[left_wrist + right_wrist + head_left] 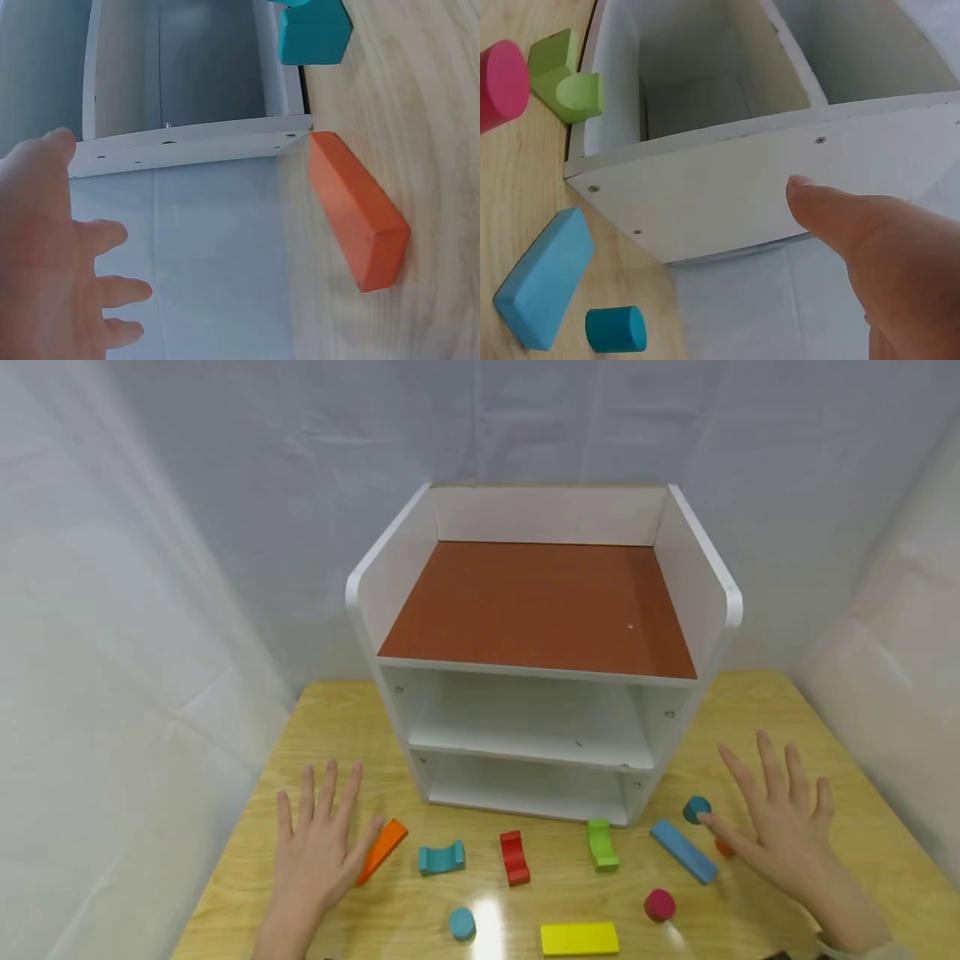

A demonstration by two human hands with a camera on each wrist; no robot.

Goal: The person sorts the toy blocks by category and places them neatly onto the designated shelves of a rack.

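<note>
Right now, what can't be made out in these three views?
- Small orange piece, head view: mostly hidden behind the right hand; shape unclear.
- Teal arch block, left wrist view: cut off by the top edge.
- Left hand: thumb contact with the orange block can't be settled.

Both hands flat, fingers spread: left hand (318,843), right hand (780,818)
</note>
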